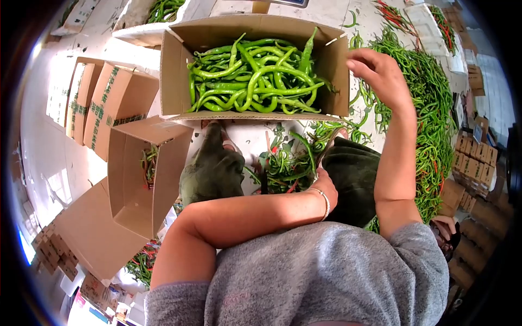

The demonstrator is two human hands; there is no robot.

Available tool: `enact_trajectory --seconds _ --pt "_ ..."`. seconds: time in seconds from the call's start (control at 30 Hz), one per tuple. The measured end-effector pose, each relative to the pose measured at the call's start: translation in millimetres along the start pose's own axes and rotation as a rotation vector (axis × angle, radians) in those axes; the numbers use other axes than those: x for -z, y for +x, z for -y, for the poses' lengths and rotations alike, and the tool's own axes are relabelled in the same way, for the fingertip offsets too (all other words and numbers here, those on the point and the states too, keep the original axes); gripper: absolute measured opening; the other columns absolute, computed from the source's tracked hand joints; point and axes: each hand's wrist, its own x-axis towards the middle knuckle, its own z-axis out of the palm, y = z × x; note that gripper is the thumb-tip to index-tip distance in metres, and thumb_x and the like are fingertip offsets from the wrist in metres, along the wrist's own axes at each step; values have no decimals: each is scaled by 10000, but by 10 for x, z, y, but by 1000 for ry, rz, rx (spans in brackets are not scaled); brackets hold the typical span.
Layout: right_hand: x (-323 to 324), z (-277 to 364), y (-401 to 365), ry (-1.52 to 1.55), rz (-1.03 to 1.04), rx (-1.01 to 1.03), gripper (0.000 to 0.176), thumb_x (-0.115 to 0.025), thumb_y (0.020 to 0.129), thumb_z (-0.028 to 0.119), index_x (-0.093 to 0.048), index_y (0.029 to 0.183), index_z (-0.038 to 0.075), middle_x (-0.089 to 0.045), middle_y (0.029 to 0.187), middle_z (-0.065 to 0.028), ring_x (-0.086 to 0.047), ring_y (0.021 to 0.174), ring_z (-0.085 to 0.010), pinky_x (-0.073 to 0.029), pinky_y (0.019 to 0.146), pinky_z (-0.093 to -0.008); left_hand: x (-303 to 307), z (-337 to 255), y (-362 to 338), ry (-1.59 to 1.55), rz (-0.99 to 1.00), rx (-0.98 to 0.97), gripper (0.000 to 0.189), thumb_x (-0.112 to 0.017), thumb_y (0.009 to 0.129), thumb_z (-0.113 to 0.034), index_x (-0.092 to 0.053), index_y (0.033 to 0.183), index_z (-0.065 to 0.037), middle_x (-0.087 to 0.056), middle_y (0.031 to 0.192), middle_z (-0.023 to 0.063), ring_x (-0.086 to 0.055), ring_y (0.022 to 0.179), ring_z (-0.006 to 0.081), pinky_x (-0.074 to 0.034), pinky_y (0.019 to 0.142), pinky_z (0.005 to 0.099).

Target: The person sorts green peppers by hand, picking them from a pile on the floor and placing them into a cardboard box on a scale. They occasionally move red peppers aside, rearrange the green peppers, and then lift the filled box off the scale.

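A cardboard box (255, 116) full of long green peppers (261, 76) stands in front of me. My right hand (380, 73) is at the box's right edge, its fingers curved and thumb apart, with nothing visible between them. Lower down, my left hand (327, 187), with a bracelet at the wrist, is between my knees. Its fingers are partly hidden and closed around the lower end of a long green pepper (308, 146). Beneath it lies a loose heap of green peppers (280, 163) with a few red ones.
To the left, an open box (130, 214) holds some dark reddish peppers (148, 165); closed printed cartons (109, 106) stand behind it. A large pile of green peppers (435, 130) spreads along my right side. Beside that pile, part of another person (446, 233) shows at the lower right.
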Motion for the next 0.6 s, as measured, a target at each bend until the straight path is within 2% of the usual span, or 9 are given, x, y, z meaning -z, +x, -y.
enact_trajectory --seconds 0.13,0.2,0.3,0.33,0.4,0.43,0.47,0.53,0.6 --pt "-356 -3 105 -286 -124 83 309 -638 846 269 -636 1064 50 -674 949 -121 -633 848 -261 -498 756 -326 -87 -2 68 -24 -19 18 301 -507 851 -195 -672 1054 -46 -665 1044 145 -623 967 315 -412 861 563" --pt "-568 63 166 -641 -199 154 234 -610 846 247 -632 994 67 -672 890 -95 -614 844 -268 -476 735 -364 -82 -15 73 3 -18 30 303 -513 845 -194 -675 1052 -43 -668 1042 141 -627 960 305 -415 855 562" --pt "-917 201 184 -836 -160 132 107 -559 787 128 -613 854 65 -642 820 -55 -574 866 -227 -367 812 -468 -19 -34 86 39 28 13 307 -513 840 -188 -677 1048 -33 -669 1034 149 -627 957 303 -419 858 553" --pt "-1006 285 164 -899 -88 121 239 -535 757 67 -598 984 32 -631 838 -66 -569 894 -243 -340 873 -555 -42 -48 102 53 17 18 307 -514 840 -189 -676 1049 -33 -669 1035 150 -627 955 304 -419 858 552" --pt "-1214 124 206 -712 -134 405 387 -517 770 46 -520 1153 -7 -619 868 -80 -552 956 -258 -270 968 -618 -98 -71 150 74 -7 26 309 -515 839 -191 -676 1050 -34 -668 1035 152 -628 950 306 -420 857 550" --pt "-1148 227 205 -589 -13 356 487 -502 794 36 -419 1271 -17 -610 997 -99 -527 1051 -258 -189 1022 -650 -24 -48 131 35 42 24 316 -514 838 -195 -673 1059 -33 -663 1051 151 -620 972 309 -418 864 547" --pt "-1199 120 253 -521 -65 430 505 -504 838 63 -390 1329 46 -579 1147 -101 -490 1148 -248 -221 1012 -641 35 -16 94 33 45 12 319 -516 837 -198 -671 1060 -31 -660 1058 152 -616 982 310 -418 866 545" --pt "-1180 25 321 -252 -4 403 558 -513 870 91 -327 1394 137 -522 1270 -105 -479 1193 -266 -294 1016 -570 107 23 21 26 50 -13 324 -521 835 -203 -669 1064 -27 -654 1073 153 -608 1001 312 -416 869 543" --pt "-1197 -92 412 -67 89 307 645 -564 871 172 -248 1433 169 -479 1322 -159 -501 1158 -351 -382 1002 -407 35 9 71 15 34 18 325 -525 834 -205 -668 1065 -26 -651 1080 150 -602 1012 316 -412 881 544"
